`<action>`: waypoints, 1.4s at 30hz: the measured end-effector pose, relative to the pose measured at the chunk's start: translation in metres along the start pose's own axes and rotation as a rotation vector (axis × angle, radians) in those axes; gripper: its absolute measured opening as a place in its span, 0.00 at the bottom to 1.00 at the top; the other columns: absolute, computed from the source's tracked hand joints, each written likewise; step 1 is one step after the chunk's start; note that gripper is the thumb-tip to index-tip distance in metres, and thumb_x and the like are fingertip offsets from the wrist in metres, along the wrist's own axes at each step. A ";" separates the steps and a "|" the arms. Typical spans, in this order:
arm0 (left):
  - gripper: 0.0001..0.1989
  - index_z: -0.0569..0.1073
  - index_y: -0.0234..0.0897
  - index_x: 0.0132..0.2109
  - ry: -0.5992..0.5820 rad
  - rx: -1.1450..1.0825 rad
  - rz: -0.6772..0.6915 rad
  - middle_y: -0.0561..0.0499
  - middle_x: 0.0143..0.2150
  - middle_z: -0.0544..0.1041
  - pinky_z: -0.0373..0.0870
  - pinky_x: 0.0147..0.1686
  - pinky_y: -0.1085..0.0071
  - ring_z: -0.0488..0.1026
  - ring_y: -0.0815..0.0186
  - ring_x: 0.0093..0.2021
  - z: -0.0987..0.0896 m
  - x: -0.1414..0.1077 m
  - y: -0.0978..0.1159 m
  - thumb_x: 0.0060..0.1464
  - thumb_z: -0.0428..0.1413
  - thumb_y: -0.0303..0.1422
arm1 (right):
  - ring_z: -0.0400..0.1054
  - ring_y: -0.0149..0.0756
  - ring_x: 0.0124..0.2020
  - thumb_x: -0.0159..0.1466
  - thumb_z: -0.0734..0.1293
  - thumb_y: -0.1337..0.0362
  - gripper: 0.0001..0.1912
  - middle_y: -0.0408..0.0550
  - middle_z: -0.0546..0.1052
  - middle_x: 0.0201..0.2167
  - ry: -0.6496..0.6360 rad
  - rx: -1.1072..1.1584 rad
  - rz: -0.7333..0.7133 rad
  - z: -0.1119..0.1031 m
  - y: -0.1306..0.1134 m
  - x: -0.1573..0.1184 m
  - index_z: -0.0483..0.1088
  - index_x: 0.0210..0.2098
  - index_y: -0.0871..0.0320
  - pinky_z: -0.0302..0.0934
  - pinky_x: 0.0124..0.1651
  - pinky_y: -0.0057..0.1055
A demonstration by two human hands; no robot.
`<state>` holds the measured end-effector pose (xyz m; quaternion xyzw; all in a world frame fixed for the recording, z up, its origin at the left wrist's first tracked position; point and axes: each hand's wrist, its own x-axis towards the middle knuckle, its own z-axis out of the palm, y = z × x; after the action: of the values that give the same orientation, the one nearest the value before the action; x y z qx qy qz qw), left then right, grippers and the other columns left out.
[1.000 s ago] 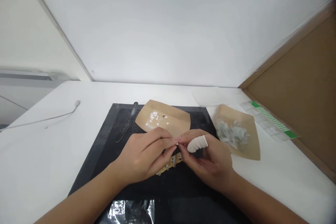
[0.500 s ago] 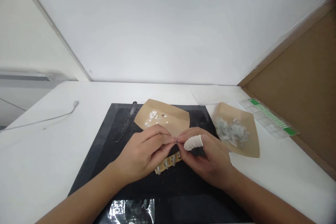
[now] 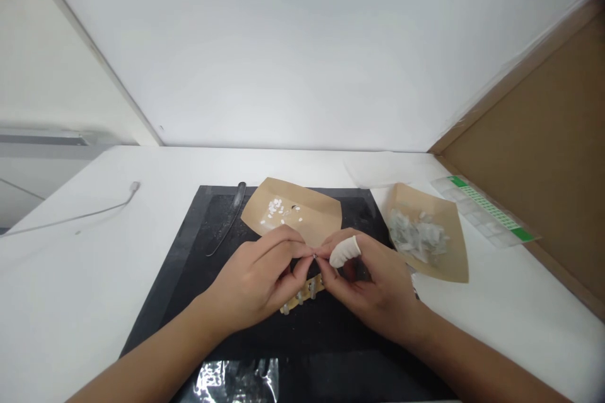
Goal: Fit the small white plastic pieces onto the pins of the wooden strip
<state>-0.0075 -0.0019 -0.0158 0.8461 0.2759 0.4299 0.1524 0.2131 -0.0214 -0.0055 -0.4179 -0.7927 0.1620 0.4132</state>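
My left hand (image 3: 258, 274) and my right hand (image 3: 373, 277) meet fingertip to fingertip over a black mat (image 3: 265, 346). Both are closed in a pinch on a tiny shiny piece (image 3: 315, 256), too small to name and mostly covered by the fingers. A white finger cot (image 3: 345, 252) covers one finger of my right hand. Just below the fingertips lies a yellowish strip (image 3: 305, 297) with several small translucent pegs standing on it; my hands hide part of it. Behind my hands, a brown paper tray (image 3: 316, 201) bears several small white oval pieces (image 3: 275, 206).
A dark, thin-tipped tool (image 3: 231, 217) lies at the mat's upper left. To the right, another brown paper tray (image 3: 456, 258) holds translucent scraps (image 3: 418, 234), beside a clear compartment box (image 3: 486, 211) with green labels. Clear plastic (image 3: 236, 381) lies at the front. A cable (image 3: 94, 216) crosses the left.
Both hands keep their pinch and have shifted very slightly left. The right hand's covered finger has tilted a little. Everything else stays in place.
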 end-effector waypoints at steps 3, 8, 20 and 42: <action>0.11 0.77 0.32 0.52 0.008 0.013 -0.007 0.47 0.44 0.78 0.75 0.34 0.78 0.76 0.71 0.38 0.001 -0.001 0.001 0.64 0.60 0.22 | 0.67 0.28 0.26 0.67 0.70 0.69 0.07 0.43 0.79 0.36 -0.041 0.035 0.056 0.001 0.002 -0.002 0.67 0.37 0.53 0.63 0.29 0.27; 0.12 0.78 0.34 0.51 0.029 0.033 -0.016 0.48 0.43 0.78 0.74 0.32 0.78 0.76 0.72 0.36 0.001 -0.001 0.002 0.62 0.60 0.22 | 0.68 0.29 0.25 0.66 0.70 0.68 0.07 0.42 0.79 0.35 -0.067 0.091 0.124 0.002 0.001 -0.001 0.68 0.37 0.53 0.63 0.28 0.27; 0.07 0.79 0.34 0.46 0.035 -0.131 -0.117 0.49 0.39 0.77 0.72 0.24 0.81 0.74 0.73 0.31 0.002 0.001 0.004 0.61 0.59 0.23 | 0.71 0.30 0.27 0.65 0.73 0.65 0.09 0.43 0.80 0.35 -0.113 0.357 0.299 0.001 0.000 0.003 0.67 0.35 0.53 0.63 0.26 0.26; 0.06 0.81 0.32 0.40 -0.018 -0.439 -0.293 0.47 0.33 0.76 0.66 0.15 0.83 0.72 0.74 0.23 -0.007 0.010 0.009 0.64 0.59 0.28 | 0.70 0.29 0.32 0.58 0.82 0.60 0.22 0.42 0.77 0.35 -0.218 0.932 0.568 -0.002 0.002 0.010 0.64 0.36 0.55 0.67 0.34 0.26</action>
<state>-0.0048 -0.0028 -0.0007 0.7475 0.2941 0.4452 0.3956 0.2126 -0.0119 -0.0007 -0.3691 -0.5314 0.6429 0.4099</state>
